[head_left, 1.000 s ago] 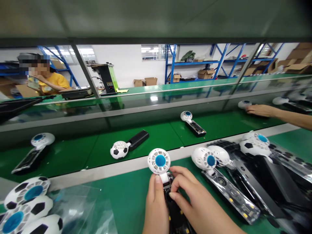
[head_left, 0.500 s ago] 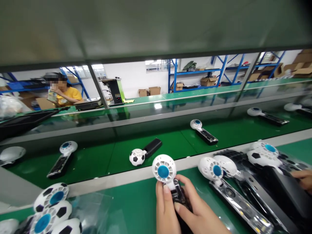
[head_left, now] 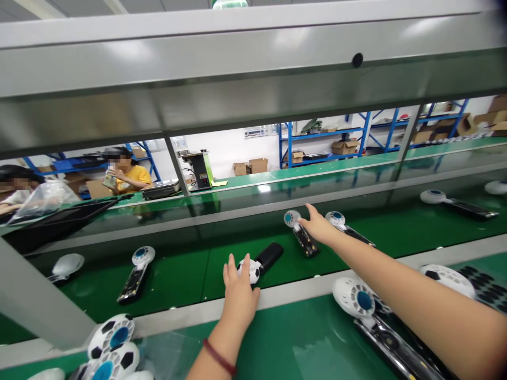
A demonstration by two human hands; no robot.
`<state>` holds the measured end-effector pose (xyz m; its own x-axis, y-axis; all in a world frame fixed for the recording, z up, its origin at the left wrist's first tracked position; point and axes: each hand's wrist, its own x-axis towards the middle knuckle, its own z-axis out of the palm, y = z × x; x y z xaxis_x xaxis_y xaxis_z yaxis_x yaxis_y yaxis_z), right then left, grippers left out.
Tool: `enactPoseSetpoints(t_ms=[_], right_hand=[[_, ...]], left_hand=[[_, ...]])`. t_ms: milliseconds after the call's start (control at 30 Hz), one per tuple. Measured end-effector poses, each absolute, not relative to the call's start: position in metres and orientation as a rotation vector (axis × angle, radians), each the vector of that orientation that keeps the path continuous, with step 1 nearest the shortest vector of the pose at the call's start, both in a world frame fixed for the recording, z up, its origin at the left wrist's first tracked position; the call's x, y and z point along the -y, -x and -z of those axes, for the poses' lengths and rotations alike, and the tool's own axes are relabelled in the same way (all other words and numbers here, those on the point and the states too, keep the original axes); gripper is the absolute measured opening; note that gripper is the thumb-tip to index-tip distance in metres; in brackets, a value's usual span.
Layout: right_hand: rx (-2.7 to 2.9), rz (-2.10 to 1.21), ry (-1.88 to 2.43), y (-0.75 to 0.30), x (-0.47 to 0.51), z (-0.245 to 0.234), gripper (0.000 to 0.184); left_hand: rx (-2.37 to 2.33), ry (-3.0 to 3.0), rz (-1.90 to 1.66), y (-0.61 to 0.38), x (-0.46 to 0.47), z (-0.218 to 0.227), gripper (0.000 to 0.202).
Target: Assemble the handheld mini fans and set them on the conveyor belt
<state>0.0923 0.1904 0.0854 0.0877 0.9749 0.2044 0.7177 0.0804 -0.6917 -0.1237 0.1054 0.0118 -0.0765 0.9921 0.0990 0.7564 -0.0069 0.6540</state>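
My left hand (head_left: pixel 240 290), with a dark red band at the wrist, reaches over the belt with its fingers spread. Its fingertips are at the white-and-black football-patterned head of a handheld fan (head_left: pixel 253 270); whether they touch it I cannot tell. Farther out, my right hand (head_left: pixel 319 227) is stretched across the belt with a finger extended. It is right beside a handheld fan (head_left: pixel 306 241) with a white head, blue centre and exposed inner parts in its handle; contact is unclear. Another opened fan (head_left: pixel 336 217) lies partly behind the right hand.
More fans, such as one on the left (head_left: pixel 137 272), lie spaced along the green belt (head_left: pixel 178 264). Football-patterned fans (head_left: pixel 114 338) are piled at the near left, and opened fans (head_left: pixel 362 301) at the near right. A metal post (head_left: pixel 43 295) stands left. Co-workers (head_left: pixel 132 174) sit across the line.
Both hands have parted and moved forward over the belt. The opened fan they held near me now lies on the belt by my right hand. The view has tilted up.
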Motion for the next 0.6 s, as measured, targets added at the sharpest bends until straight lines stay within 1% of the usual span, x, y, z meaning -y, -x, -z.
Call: enactPoseSetpoints(t_ms=[33,100,200,233,267,300,367,433,500,567,600], right_hand=[[1.747,-0.47,1.659,-0.089,-0.183,-0.087,0.041],[1.904,-0.495,1.573,-0.082,-0.161,-0.084,0.054],[2.087,-0.575,1.485,-0.077,-0.131,-0.075,0.078],[2.114,-0.605,1.469,-0.078,-0.124,-0.072,0.082],[2.129,-0.641,1.45,-0.08,-0.118,-0.07,0.082],[2.137,-0.687,1.426,-0.082,-0.113,-0.07,0.077],[2.14,-0.814,1.357,-0.085,-0.101,-0.072,0.057],[2.132,-0.944,1.282,-0.085,-0.083,-0.076,0.041],[2.042,-1.092,1.214,-0.082,-0.059,-0.078,0.037],[1.87,-1.273,1.191,-0.081,-0.034,-0.075,0.039],[1.793,-1.328,1.218,-0.082,-0.023,-0.071,0.039]], left_hand=[[-1.824,-1.871,-0.791,0.126,-0.114,-0.014,0.07],[-1.688,-1.974,-0.773,0.128,-0.126,-0.024,0.066],[-1.534,-2.022,-0.842,0.121,-0.129,-0.054,0.046],[-1.504,-2.002,-0.893,0.117,-0.127,-0.065,0.039],[-1.477,-1.964,-0.951,0.112,-0.124,-0.076,0.034],[-1.454,-1.91,-1.014,0.107,-0.12,-0.086,0.033],[-1.406,-1.79,-1.135,0.095,-0.109,-0.097,0.042],[-1.254,-1.604,-1.22,0.081,-0.094,-0.095,0.053],[-0.967,-1.285,-1.181,0.065,-0.077,-0.084,0.056],[-0.698,-0.942,-1.069,0.048,-0.06,-0.066,0.052],[-0.637,-0.798,-1.034,0.041,-0.052,-0.058,0.049]])
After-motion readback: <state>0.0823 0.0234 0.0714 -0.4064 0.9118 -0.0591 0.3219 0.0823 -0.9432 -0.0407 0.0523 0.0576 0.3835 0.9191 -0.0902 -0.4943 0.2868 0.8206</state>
